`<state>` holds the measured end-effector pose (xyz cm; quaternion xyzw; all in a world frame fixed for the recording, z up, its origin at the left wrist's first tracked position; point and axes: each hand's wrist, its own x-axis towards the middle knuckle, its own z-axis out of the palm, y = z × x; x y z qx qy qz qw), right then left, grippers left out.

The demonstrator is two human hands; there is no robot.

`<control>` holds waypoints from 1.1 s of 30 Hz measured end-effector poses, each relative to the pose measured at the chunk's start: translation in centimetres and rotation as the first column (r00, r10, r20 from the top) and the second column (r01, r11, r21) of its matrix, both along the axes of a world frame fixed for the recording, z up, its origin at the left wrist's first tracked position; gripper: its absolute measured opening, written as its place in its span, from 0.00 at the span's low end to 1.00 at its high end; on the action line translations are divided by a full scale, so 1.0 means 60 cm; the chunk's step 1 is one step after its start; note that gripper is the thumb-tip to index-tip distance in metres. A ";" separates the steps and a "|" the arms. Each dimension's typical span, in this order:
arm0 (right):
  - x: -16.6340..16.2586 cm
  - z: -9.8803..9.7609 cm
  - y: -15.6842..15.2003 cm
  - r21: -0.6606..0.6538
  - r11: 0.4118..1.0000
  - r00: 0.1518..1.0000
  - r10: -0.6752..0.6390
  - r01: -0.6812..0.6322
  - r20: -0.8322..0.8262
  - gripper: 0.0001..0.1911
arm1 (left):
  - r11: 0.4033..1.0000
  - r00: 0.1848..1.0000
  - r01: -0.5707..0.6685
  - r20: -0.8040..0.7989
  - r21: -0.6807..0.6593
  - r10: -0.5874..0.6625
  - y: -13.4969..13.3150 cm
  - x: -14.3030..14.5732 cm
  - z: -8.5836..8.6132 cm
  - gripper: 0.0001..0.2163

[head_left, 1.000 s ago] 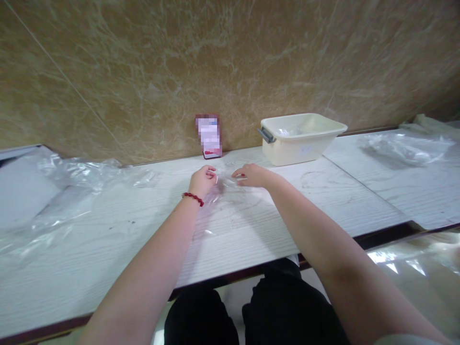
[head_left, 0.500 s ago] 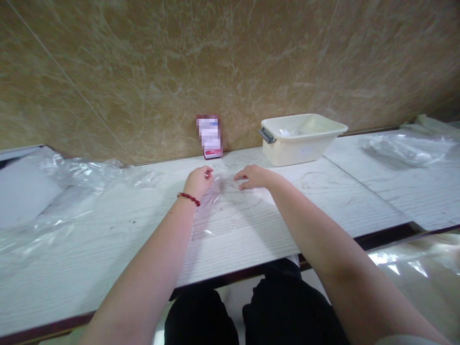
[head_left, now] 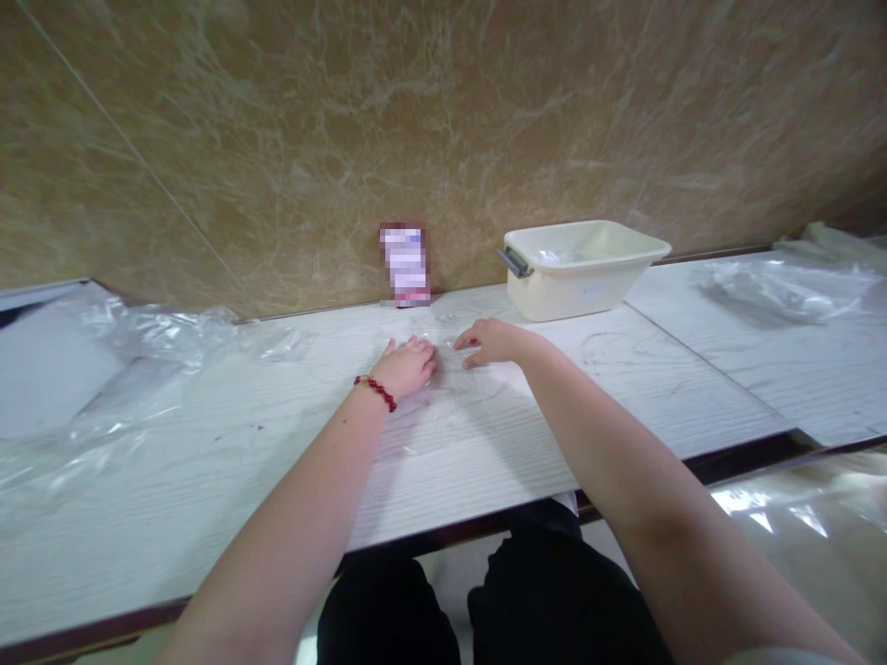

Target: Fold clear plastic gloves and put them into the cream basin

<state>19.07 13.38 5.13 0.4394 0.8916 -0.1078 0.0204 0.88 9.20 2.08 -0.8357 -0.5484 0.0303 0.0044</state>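
A clear plastic bag (head_left: 443,406) lies flat on the white wood-grain table (head_left: 208,480) in front of me. My left hand (head_left: 408,365), with a red bead bracelet at the wrist, lies palm down on the bag's far end with fingers stretched out. My right hand (head_left: 489,340) rests just right of it at the bag's far edge, its fingers curled and pinched on the film.
A cream plastic tub (head_left: 582,266) with a grey handle stands at the back right by the marble wall. A small blurred card (head_left: 406,266) leans on the wall. Crumpled clear plastic sheets lie at the left (head_left: 139,369) and far right (head_left: 783,286). My dark-trousered legs show below the table edge.
My left hand has gone from a closed pinch on the bag's edge to lying flat on it, shifted slightly right. My right hand has hardly moved.
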 end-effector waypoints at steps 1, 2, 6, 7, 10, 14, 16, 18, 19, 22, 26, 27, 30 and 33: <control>0.001 0.000 0.001 0.000 1.000 1.000 0.006 -0.006 -0.001 0.24 | 1.000 1.000 -0.011 -0.012 -0.013 0.011 0.000 0.000 0.000 0.19; 0.002 0.000 0.002 0.004 1.000 1.000 0.015 -0.015 -0.003 0.24 | 1.000 1.000 -0.017 -0.019 -0.019 0.017 -0.001 0.000 0.001 0.19; 0.004 0.000 0.006 0.036 0.998 0.999 0.045 -0.045 -0.007 0.24 | 1.000 1.000 -0.015 -0.009 0.002 0.015 -0.006 0.002 0.006 0.19; 0.005 0.000 0.006 0.036 0.998 0.999 0.044 -0.044 0.001 0.23 | 1.000 1.000 -0.015 0.000 0.007 0.015 -0.008 0.002 0.007 0.19; 0.006 0.003 0.004 0.008 0.999 0.999 0.033 -0.033 0.031 0.23 | 1.000 0.999 -0.026 0.017 -0.016 0.027 -0.011 0.004 0.008 0.20; 0.010 0.003 0.003 -0.023 0.999 0.999 0.036 -0.035 0.028 0.24 | 0.996 0.998 -0.053 0.032 -0.070 0.056 -0.013 0.003 0.007 0.21; 0.012 0.001 0.006 -0.020 0.999 0.999 0.043 -0.043 0.025 0.24 | 0.997 0.998 -0.053 0.033 -0.061 0.055 -0.014 0.001 0.008 0.22; 0.012 -0.004 0.010 0.005 0.999 0.999 0.042 -0.042 0.012 0.23 | 0.998 0.999 -0.043 0.024 -0.051 0.044 -0.015 0.001 0.009 0.22; 0.011 -0.006 0.013 0.031 0.999 1.000 0.022 -0.022 0.000 0.22 | 0.998 0.999 -0.039 0.019 -0.052 0.040 -0.015 0.001 0.010 0.22; 0.004 -0.015 0.017 0.166 0.979 0.993 -0.109 0.115 -0.044 0.17 | 0.998 0.999 -0.038 0.017 -0.056 0.039 -0.018 0.004 0.012 0.23; -0.005 -0.024 0.016 0.210 0.967 0.990 -0.138 0.142 -0.034 0.20 | 0.998 0.998 -0.041 0.050 -0.056 0.044 -0.024 0.011 0.014 0.27; -0.006 -0.025 0.015 0.182 0.976 0.992 -0.123 0.123 -0.009 0.21 | 0.997 0.998 -0.041 0.052 -0.065 0.044 -0.025 0.012 0.014 0.27; -0.005 -0.026 0.014 0.121 0.985 0.990 -0.129 0.122 0.052 0.24 | 0.993 0.997 -0.051 0.053 -0.108 0.057 -0.030 0.016 0.014 0.28; -0.004 -0.028 0.015 0.128 0.979 0.986 -0.163 0.156 0.043 0.23 | 0.990 0.996 -0.061 0.056 -0.124 0.069 -0.033 0.017 0.013 0.29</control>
